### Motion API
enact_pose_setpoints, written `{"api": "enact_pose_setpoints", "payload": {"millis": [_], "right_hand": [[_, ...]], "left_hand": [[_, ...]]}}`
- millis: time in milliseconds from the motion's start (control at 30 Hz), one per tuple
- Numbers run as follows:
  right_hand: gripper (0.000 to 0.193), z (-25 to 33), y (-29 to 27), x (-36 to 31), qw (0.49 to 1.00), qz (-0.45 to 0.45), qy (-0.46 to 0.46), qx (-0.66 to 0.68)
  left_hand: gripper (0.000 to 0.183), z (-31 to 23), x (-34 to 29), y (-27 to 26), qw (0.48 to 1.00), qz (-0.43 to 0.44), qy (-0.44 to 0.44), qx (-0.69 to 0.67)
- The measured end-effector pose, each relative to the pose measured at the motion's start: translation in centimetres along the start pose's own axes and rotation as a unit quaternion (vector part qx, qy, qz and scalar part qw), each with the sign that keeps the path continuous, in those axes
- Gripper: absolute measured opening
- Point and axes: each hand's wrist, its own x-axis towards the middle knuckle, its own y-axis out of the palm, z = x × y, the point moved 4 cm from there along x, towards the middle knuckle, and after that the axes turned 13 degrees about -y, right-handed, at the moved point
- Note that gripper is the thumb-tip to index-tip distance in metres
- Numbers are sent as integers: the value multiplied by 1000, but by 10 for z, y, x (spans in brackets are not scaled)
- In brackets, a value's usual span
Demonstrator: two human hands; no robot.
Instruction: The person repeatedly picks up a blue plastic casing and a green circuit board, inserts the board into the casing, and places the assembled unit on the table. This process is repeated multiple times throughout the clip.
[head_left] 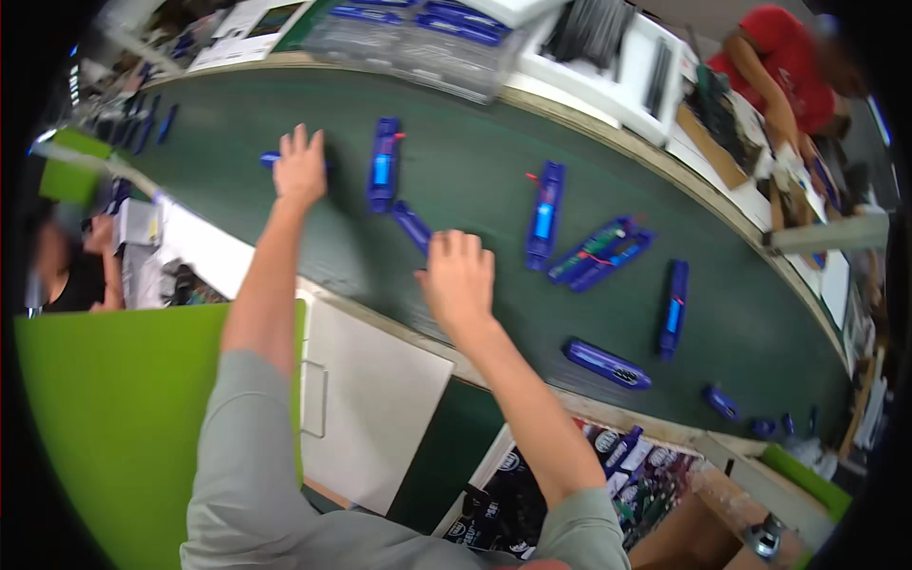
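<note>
My left hand [299, 173] lies over a blue plastic casing piece [270, 160] on the green work surface [456, 157], its fingers stretched out. One end of that piece shows beside the fingers; the hand covers most of it. Further right, my right hand [460, 280] has bent fingers at the near end of another blue casing [411, 227], which slants away to the left; its fingertips are partly hidden. Between and beyond the hands lies a long blue casing [383, 165] with a light-blue part inside and a red bit at its side.
To the right lie an open blue casing with a red wire [545, 215], a pair with a green board [600, 255], and more casings [674, 310] [608, 364]. Clear plastic trays [408, 55] and a white bin [655, 71] line the far edge. A person in red [774, 71] works beyond.
</note>
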Motion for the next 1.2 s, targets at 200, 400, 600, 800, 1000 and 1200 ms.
{"api": "enact_pose_setpoints", "payload": {"millis": [200, 400, 600, 800, 1000, 1200], "right_hand": [[28, -3, -11, -37, 998, -4, -55, 12], [49, -65, -127, -127, 996, -48, 18, 77], [50, -115, -170, -218, 998, 41, 49, 1], [34, -71, -145, -223, 998, 49, -38, -17], [19, 20, -106, -203, 945, 185, -267, 20], [16, 70, -63, -225, 920, 170, -351, 37]], "left_hand": [[34, -8, 9, 16, 988, 8, 77, 133], [28, -2, -2, -45, 996, -77, 19, 29], [51, -103, -68, -188, 939, -119, 120, -301], [55, -127, -276, -237, 881, 41, 272, -384], [50, -37, -386, -158, 925, 224, 30, -307], [60, -8, -394, -140, 949, 207, 3, -237]]}}
